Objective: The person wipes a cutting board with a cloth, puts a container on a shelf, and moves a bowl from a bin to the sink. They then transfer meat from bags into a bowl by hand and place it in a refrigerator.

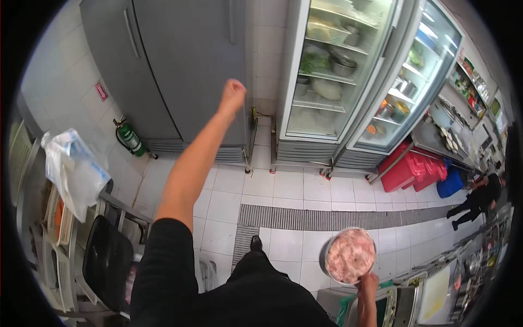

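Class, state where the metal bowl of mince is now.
Head view, lower right: the bowl is held by the right hand, over the tiled floor beside the drain grate.

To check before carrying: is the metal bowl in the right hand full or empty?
Full. Pink minced meat fills the metal bowl to its rim; the right hand holds its edge.
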A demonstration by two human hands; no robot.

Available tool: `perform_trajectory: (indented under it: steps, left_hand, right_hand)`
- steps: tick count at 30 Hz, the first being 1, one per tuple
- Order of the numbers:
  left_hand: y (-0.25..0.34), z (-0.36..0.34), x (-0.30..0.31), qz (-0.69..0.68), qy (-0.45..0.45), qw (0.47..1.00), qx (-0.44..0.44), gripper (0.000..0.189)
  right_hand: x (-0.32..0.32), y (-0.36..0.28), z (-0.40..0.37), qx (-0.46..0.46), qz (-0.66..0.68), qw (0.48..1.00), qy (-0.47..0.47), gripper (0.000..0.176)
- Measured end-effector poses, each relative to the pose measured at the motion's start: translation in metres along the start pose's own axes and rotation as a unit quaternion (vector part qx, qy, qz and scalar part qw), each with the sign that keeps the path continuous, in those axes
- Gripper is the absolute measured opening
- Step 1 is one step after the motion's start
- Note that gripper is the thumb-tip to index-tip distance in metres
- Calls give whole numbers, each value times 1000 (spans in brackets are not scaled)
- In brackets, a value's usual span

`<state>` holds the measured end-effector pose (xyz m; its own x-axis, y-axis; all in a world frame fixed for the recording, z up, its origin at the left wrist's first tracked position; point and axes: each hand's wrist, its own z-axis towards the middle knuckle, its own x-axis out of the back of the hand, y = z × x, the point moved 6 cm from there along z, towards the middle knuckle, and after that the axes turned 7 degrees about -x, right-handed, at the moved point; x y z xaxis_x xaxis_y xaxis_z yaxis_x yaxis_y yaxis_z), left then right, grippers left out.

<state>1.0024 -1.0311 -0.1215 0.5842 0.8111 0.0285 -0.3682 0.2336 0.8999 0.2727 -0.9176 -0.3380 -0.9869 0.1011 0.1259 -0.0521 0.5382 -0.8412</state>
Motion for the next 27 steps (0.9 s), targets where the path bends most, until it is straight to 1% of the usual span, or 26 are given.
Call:
perform_trajectory:
  steps: [1,2,3,4,6,7,8,10,12,14,16,17,18,19,20,22,24,25,26,27]
  left_hand:
    - [1,43,12,-8,16,1000,-10,16]
    - [-6,88,20,20,31,999,-33,17]
    - [-9,130,24,45,46,996,-60,19]
    - [-10,165,26,66,55,993,-82,21]
    - [-5,211,23,102,71,987,-105,24]
    - [-4,228,19,117,78,984,-109,26]
    - [-6,243,13,118,68,985,-107,26]
    - [0,267,3,147,88,978,-123,29]
    - [10,271,-9,129,89,982,-106,30]
    - [4,275,-13,118,98,984,-86,32]
    - [-5,284,-7,103,126,980,-115,33]
    - [-6,281,-5,110,129,979,-114,33]
    - [-5,276,-4,69,123,985,-101,35]
    - [-4,271,-3,26,118,988,-92,36]
    - [6,252,1,2,134,986,-100,37]
    - [14,210,20,-34,174,976,-131,37]
    - [19,165,56,-64,227,954,-188,34]
    - [24,137,76,-79,253,939,-220,32]
    - [26,111,99,-97,271,924,-253,32]
    - [14,89,135,-93,309,914,-246,38]
  right_hand:
    - [3,14,8,-9,37,999,6,10]
    - [2,21,9,-5,56,997,45,9]
    - [-2,21,8,2,78,993,86,8]
    - [-11,15,6,1,78,993,89,8]
    - [-14,14,-1,-44,48,986,152,8]
    - [-17,41,20,-60,185,969,150,9]
    - [-20,43,24,-66,188,968,156,9]
    - [-24,44,33,-71,160,966,189,10]
    - [-26,50,55,-78,149,966,194,10]
    - [-35,48,73,-87,132,968,193,11]
    - [-66,24,91,-53,210,965,150,12]
    - [-81,9,98,-73,196,966,152,12]
    - [-89,4,112,-73,192,968,145,12]
    - [-99,-4,132,-65,150,978,131,12]
    - [-110,-12,152,-58,106,986,116,12]
    - [-143,-24,186,-53,124,988,72,13]
    - [-185,-51,212,-40,74,996,18,12]
    - [-209,-64,224,-48,55,997,-12,9]
    - [-231,-76,231,-50,43,998,-23,9]
    - [-258,-89,237,-47,32,997,-55,8]
